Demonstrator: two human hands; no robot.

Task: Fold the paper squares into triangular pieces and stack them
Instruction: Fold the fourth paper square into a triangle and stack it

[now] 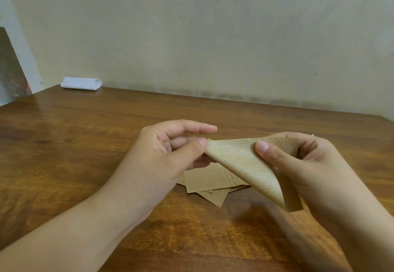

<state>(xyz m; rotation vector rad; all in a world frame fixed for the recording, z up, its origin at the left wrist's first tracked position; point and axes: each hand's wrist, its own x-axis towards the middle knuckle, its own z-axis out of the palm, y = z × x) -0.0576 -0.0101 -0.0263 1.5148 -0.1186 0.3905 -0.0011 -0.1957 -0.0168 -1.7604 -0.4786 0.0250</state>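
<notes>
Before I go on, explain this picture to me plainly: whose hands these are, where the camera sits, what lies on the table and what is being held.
There is no machine here. A person wears a camera on the head, looking forward and down at their own bare hands. The left hand and right hand hold a brown paper piece in the air, pinching its upper corners with the fingers; it is bent into a triangle. Below it, on the wooden table, lies a loose pile of brown papers. A white folded bundle sits at the far left edge by the wall.
</notes>
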